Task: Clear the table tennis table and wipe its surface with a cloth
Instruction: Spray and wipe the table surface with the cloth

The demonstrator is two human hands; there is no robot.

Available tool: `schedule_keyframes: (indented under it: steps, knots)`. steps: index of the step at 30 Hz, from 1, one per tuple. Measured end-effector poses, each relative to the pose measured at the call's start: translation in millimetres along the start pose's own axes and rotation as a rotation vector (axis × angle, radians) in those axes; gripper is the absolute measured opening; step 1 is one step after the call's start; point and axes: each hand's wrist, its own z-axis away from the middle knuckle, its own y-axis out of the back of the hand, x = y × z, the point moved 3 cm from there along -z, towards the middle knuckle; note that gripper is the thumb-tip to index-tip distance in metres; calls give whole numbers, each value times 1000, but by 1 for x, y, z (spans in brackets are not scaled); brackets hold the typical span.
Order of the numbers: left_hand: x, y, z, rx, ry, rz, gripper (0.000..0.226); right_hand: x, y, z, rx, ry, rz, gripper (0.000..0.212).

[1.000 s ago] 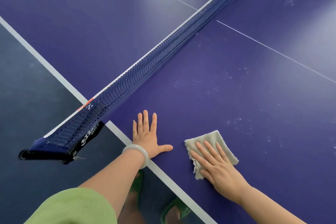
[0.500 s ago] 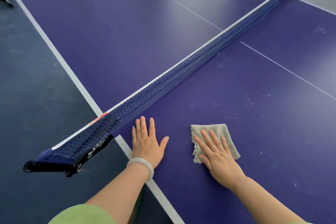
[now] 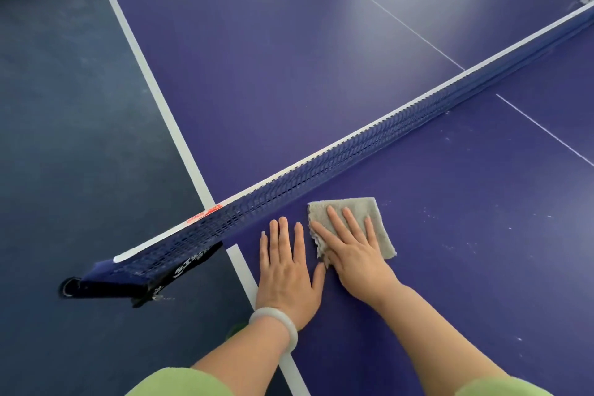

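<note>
The left hand (image 3: 284, 270) lies flat on the purple worktop (image 3: 450, 267), fingers straight and close together, a pale bangle (image 3: 276, 325) on its wrist. Just beside it, the right hand (image 3: 352, 251) presses a grey cloth (image 3: 377, 222) down with spread, straight fingers. The net (image 3: 321, 167) runs just beyond both hands' fingertips.

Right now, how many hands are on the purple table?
2. The left hand lies flat near the white edge line; the right hand presses the grey terry cloth by the blue net.
</note>
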Motion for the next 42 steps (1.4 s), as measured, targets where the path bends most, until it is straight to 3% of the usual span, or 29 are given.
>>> schedule_keyframes:
  steps: [3,8,10,13,16,18,21,23,25,28,30,32,34,37,39,40,42]
  knots:
    - [1,1,0,16,-1,-19,79,31,19,-27,-20,-123,43,57]
    - [0,-2,0,23,-3,-24,79,56,20,-5,85,-613,-74,58]
    - [1,-2,1,25,-1,-12,80,26,9,-1,123,-542,-30,59]
    - [1,-1,0,25,2,-24,81,-9,2,-18,45,-188,-13,68]
    - [1,-1,-1,15,1,-35,82,13,14,-49,19,-37,54,67]
    - [1,-2,0,15,2,-30,83,55,25,-61,27,-216,47,60]
    - [-1,-3,0,18,-2,-36,82,109,39,-35,121,-653,-109,59]
    - [-1,-3,0,17,2,-30,82,106,35,-7,173,-777,-140,59]
    - [-1,-3,0,19,8,-23,83,72,19,13,185,-717,-88,61]
    - [0,-3,0,24,4,-16,84,17,-4,15,145,-366,-12,61]
    - [0,-3,0,32,1,-25,84,12,-2,6,85,-138,-2,61]
    - [0,-3,0,38,0,-30,83,39,9,2,39,-27,45,61]
    - [-1,-3,1,51,1,-32,83,82,18,12,78,-188,39,60]
    - [0,-3,1,65,-10,-40,82,133,25,52,192,-784,-64,57]
    - [0,-3,0,72,-15,-38,82,125,20,70,215,-1037,-99,59]
    - [0,-3,1,70,-14,-40,82,109,15,71,225,-1068,-108,59]
    - [0,-4,1,67,-17,-44,82,64,-1,66,241,-935,-90,59]
